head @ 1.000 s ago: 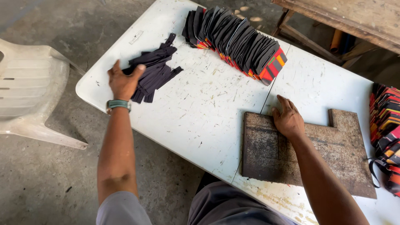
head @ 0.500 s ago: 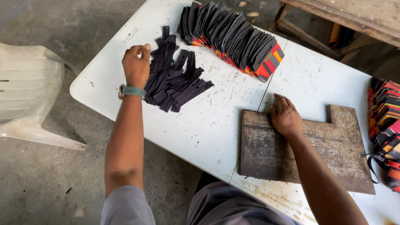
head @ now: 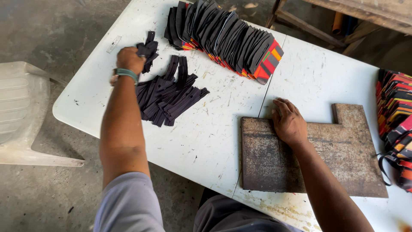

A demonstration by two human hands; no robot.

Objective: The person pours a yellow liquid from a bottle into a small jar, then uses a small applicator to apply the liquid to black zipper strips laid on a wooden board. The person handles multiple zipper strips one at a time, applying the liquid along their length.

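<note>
Head view: left hand (head: pixel 130 59) fingers pinching a few black fabric strips (head: pixel 147 50) above the counter (head: pixel 214 137).
Strips judged light, limp; best pinched mid-length. Right hand (head: pixel 289 122) fingers spread flat on rusty metal plate (head: pixel 339 159).

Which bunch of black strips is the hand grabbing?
The small bunch nearest the table's far-left edge, gripped by the left hand. The bigger pile lies loose, untouched, beside the forearm.

The white folding plastic table (head: pixel 223 141) has a matt, scuffed, stained surface. At 3 o'clock lies a flat brown notched metal plate (head: pixel 326 159), rusted and rough. The black cloth strips (head: pixel 169 96) at 10 o'clock look matt and soft. The fanned black-and-striped fabric pieces (head: pixel 231 38) at 12 o'clock look woven.
</note>
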